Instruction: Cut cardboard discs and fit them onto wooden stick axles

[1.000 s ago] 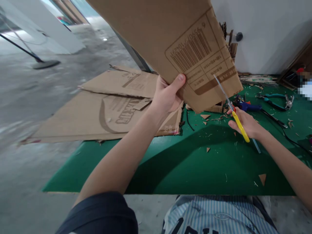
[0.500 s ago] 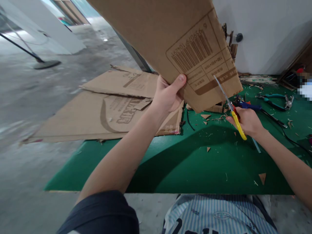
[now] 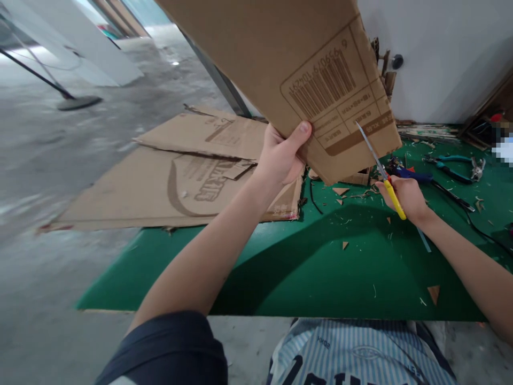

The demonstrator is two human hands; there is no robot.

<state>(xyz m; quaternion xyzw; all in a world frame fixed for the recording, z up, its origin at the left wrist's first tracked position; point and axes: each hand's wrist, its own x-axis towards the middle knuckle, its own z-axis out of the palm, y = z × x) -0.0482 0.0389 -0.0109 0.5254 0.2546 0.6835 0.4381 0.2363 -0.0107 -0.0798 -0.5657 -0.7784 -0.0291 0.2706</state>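
A large brown cardboard sheet (image 3: pixel 264 59) with a printed barcode is tilted up above the table. My left hand (image 3: pixel 282 155) grips its lower edge, thumb on the printed face and fingers behind. My right hand (image 3: pixel 406 198) is closed round the handles of a pair of scissors (image 3: pixel 395 200), yellow and red. One scissor blade lies across the front of the sheet's lower right corner, over the printed brown band; the other blade is hidden, apparently behind the cardboard. Several flattened cardboard pieces (image 3: pixel 120 187) lie on the table to the left, under my left forearm.
The green table (image 3: pixel 320 289) carries small cardboard scraps (image 3: pixel 433 294). Teal-handled pliers (image 3: pixel 455 166) and a blue-handled tool with a cable (image 3: pixel 420 176) lie at the right. A white wall (image 3: pixel 452 64) stands behind. A round black stand base (image 3: pixel 79 102) is on the floor at left.
The scissors' handles have come closer together in my right hand. Otherwise the view has shifted slightly, and my left hand keeps its hold on the cardboard.
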